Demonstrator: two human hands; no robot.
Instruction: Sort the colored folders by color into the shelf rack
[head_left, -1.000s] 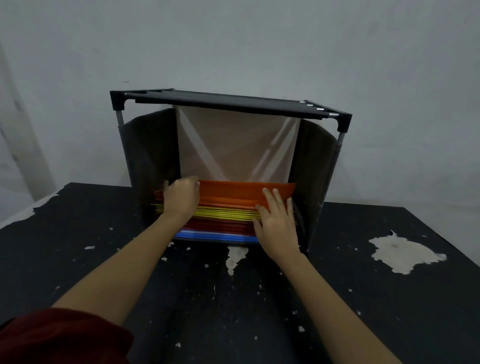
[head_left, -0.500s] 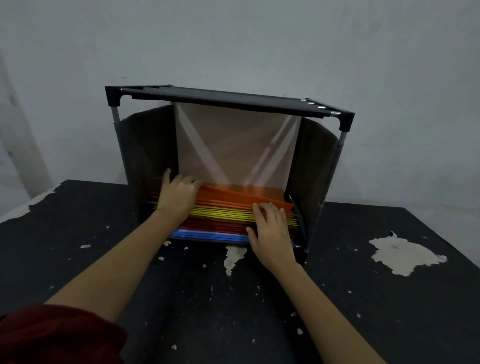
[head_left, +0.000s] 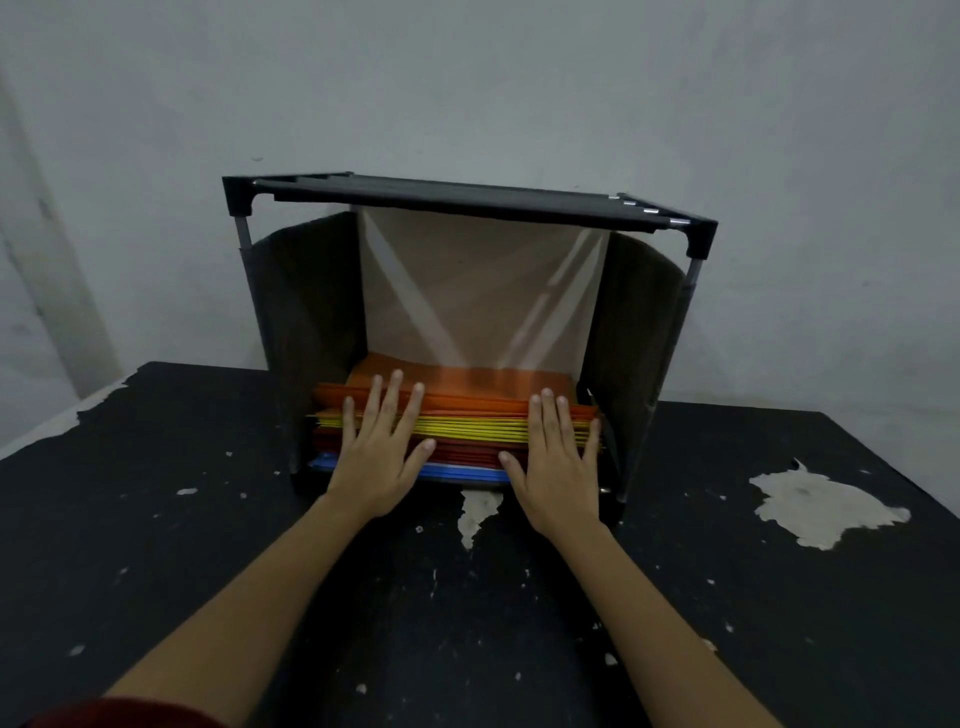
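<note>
A black shelf rack (head_left: 467, 200) with dark side panels stands on the table against the wall. Inside it lies a flat stack of folders in colour layers: orange folders (head_left: 478, 397) on top, yellow folders (head_left: 467, 428) under them, red folders (head_left: 467, 453) below, blue folders (head_left: 457, 472) at the bottom. My left hand (head_left: 379, 447) lies flat with straight spread fingers against the stack's front left. My right hand (head_left: 558, 457) lies flat against the front right, fingers straight.
The black table (head_left: 467, 597) has a worn surface with pale patches, the largest at the right (head_left: 821, 506). A grey wall rises right behind the rack. A dark red sleeve (head_left: 130, 714) shows at the bottom left.
The orange folders that were lifted at the front now lie flat on the stack. Both hands have drawn back from on top and now lie flat against the stack's front edge.
</note>
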